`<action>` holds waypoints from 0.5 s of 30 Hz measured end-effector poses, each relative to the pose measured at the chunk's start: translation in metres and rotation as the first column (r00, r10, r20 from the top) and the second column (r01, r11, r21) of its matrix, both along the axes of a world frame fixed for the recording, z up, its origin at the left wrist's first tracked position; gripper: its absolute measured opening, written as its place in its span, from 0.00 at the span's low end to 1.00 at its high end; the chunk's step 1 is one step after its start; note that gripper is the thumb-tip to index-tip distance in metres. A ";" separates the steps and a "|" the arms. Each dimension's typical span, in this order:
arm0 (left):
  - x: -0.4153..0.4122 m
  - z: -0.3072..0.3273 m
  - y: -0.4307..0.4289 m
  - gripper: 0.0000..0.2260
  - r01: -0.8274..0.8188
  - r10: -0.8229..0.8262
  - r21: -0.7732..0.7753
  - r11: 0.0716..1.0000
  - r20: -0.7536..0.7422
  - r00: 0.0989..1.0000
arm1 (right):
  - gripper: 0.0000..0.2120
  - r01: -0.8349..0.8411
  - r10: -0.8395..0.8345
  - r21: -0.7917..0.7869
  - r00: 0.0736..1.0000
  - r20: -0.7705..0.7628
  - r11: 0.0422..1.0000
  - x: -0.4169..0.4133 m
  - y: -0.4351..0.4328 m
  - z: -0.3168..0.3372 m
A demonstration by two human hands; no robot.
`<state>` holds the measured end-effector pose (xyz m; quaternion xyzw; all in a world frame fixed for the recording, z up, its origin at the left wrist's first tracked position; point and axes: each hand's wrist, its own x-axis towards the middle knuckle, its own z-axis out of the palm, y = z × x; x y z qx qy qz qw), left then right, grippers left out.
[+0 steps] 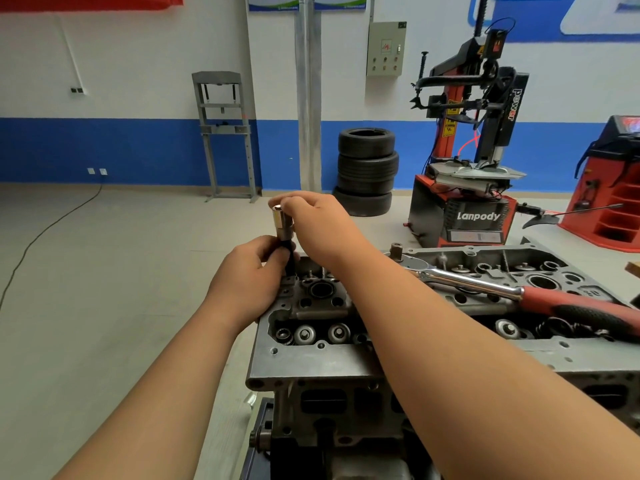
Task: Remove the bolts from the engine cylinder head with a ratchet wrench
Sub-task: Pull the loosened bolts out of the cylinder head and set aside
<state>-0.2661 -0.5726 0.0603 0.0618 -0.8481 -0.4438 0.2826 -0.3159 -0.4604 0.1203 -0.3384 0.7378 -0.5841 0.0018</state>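
Note:
A grey engine cylinder head (311, 362) fills the lower middle and right of the view. At its far left corner a long dark bolt (289, 261) stands upright with a shiny socket (282, 221) on its top. My left hand (249, 275) grips the bolt's shank just below the socket. My right hand (315, 223) pinches the socket from above and the right. The ratchet wrench (485, 284), chrome with a red and black handle, lies loose across the head to the right, its square drive end toward the far edge.
Valve springs and open bores (322, 332) show in the head's recess. Behind stand a stack of tyres (367, 171), a red and black tyre changer (474, 150), a grey press frame (225, 133) and a red machine (613, 181) at the right edge. A cable (45, 230) runs over the floor at left.

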 end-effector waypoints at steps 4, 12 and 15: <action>-0.003 -0.002 -0.002 0.03 -0.026 0.026 0.004 1.000 -0.010 1.000 | 0.16 0.057 -0.057 0.028 0.998 -0.006 0.998 -0.003 0.001 -0.005; -0.002 -0.001 -0.002 0.05 0.031 -0.031 0.005 1.000 0.013 0.999 | 0.05 0.024 -0.024 -0.019 0.999 -0.037 1.000 -0.002 0.003 -0.001; -0.001 0.001 0.000 0.10 0.045 -0.044 -0.031 0.999 0.028 0.999 | 0.12 -0.029 0.032 -0.052 0.998 0.056 0.998 -0.001 0.003 0.001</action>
